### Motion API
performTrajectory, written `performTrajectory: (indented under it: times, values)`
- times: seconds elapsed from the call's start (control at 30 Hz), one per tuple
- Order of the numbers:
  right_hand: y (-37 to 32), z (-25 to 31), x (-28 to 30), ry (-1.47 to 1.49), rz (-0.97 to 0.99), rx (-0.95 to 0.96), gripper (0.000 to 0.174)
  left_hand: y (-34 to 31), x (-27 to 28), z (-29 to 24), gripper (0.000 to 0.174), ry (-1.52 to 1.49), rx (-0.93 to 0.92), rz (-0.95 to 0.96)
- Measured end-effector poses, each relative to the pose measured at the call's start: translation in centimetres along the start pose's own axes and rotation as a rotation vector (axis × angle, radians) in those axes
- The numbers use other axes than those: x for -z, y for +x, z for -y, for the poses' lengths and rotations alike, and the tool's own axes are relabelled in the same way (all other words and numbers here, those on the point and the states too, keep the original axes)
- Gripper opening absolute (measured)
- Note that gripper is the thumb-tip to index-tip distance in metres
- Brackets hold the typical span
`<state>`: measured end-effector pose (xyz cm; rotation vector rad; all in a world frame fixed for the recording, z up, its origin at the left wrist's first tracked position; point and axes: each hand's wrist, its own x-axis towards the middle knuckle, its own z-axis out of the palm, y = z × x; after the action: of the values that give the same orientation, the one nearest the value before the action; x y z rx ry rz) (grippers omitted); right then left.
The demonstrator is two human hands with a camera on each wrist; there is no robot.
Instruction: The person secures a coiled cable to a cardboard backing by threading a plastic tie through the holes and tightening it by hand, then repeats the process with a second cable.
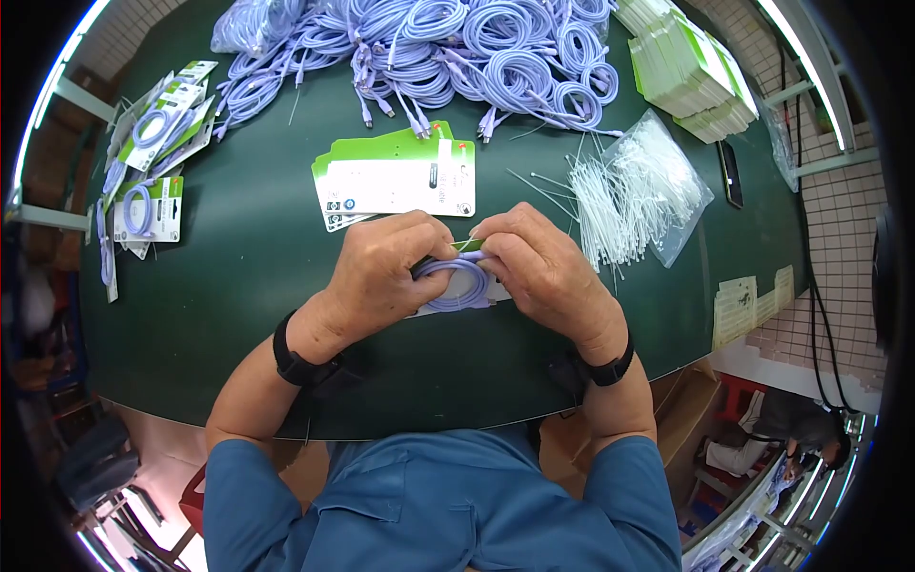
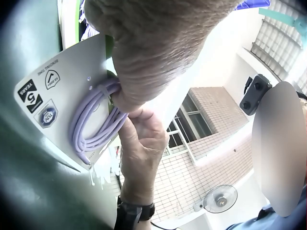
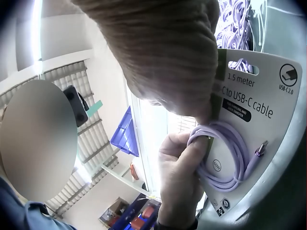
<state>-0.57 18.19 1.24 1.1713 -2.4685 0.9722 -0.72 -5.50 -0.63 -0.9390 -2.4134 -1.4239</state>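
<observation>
A coiled lavender USB-C cable [image 1: 457,290] lies against a white and green retail card [image 3: 268,91] in front of the person's body. The left hand [image 1: 389,267] grips the left side of the coil and card, its thumb across the loops. From the other side, the right hand [image 1: 548,272] pinches with thumb and forefinger at the coil's top. A thin white cable tie [image 1: 464,243] spans the fingertips of both hands. The cable's metal plug [image 3: 262,147] shows at the card's side in the right wrist view. Fingers hide part of the tie.
Beyond the hands lie several blank-faced cards [image 1: 396,181]. A large heap of lavender cables [image 1: 505,57] covers the table's far side. Loose white cable ties [image 1: 629,200] spill from a bag at right, near card stacks [image 1: 686,71] and a phone [image 1: 731,173]. Carded cables [image 1: 152,205] pile up at left.
</observation>
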Motion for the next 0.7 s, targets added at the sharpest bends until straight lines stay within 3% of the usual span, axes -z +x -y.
performTrajectory:
  times: [0.1, 0.2, 0.7]
  values:
    - [0.0, 0.0, 0.1, 0.005, 0.015, -0.002, 0.022, -0.1, -0.2, 0.2, 0.018, 0.006, 0.006, 0.006]
    - [-0.1, 0.2, 0.2, 0.164, 0.018, -0.164, 0.02, -0.2, -0.5, 0.2, 0.019, -0.009, 0.02, 0.016]
    - [-0.2, 0.7, -2.1, 0.207, -0.082, -0.235, 0.01, -1.0, -1.3, 0.4, 0.019, -0.077, 0.163, 0.037]
